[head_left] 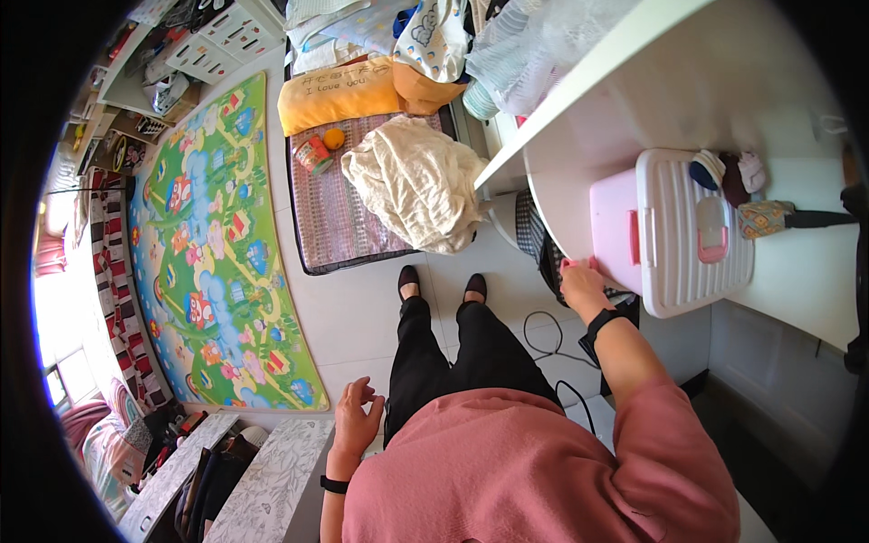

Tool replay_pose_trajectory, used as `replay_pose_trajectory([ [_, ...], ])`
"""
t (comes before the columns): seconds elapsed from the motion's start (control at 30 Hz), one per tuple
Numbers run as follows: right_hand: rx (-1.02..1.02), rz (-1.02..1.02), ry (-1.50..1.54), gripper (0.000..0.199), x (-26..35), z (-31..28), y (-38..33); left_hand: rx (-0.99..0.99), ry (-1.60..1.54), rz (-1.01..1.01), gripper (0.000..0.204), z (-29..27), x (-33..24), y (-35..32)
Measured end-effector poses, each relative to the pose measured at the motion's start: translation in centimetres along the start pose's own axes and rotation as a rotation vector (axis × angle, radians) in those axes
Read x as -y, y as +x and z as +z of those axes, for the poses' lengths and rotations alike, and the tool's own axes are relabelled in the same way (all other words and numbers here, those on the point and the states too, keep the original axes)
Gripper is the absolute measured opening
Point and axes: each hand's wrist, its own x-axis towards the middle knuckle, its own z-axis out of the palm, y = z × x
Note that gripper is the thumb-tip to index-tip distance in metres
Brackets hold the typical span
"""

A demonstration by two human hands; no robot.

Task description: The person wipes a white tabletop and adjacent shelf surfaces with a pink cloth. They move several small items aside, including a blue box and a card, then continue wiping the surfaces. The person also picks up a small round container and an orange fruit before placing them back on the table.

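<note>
— Pink storage box [674,231] with the white ribbed lid, where was it?
— It stood on the white table [724,81], touching my right hand [579,281], which pressed its near corner with bent fingers.
— And your left hand [358,416]?
— It hung loosely open beside my hip, holding nothing, well apart from the box.

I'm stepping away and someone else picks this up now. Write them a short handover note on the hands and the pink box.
Right hand: fingers on the near corner of the pink box, touching it; a full grip cannot be confirmed.
Left hand: empty, fingers loosely curled, hanging beside the left leg.
Box: sits on the white table, white ribbed lid closed, pink latch down, near corner overhanging the table's edge.
Done: hand has reached the box.
Left: box not lifted or opened yet.
Nearby: black cables on the floor below the table, crumpled cream cloth on the mat ahead.
</note>
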Motion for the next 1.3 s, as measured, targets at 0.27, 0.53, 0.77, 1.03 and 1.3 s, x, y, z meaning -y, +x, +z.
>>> replay_pose_trajectory([
  [0.27,-0.046,-0.118,1.603,0.025,-3.1,0.0,-6.3,0.016,-0.002,0.130,0.039,2.5,-2.5,-0.4],
  [0.53,0.124,-0.466,2.579,0.011,-2.5,-2.5,-10.5,0.069,-0.149,0.174,0.039,3.3,-9.0,0.3],
  [0.77,0.418,-0.795,2.634,0.022,1.0,-5.7,-14.3,0.399,-0.468,0.153,0.058,5.6,-16.0,4.0],
  [1.03,-0.179,-0.817,1.970,0.010,1.2,-7.7,-16.9,0.715,-0.606,0.075,0.034,4.4,-17.6,7.7],
  [1.3,-0.667,-0.676,1.175,0.052,4.6,-9.9,-19.4,0.834,-0.970,0.066,0.047,4.5,-22.0,7.0],
])
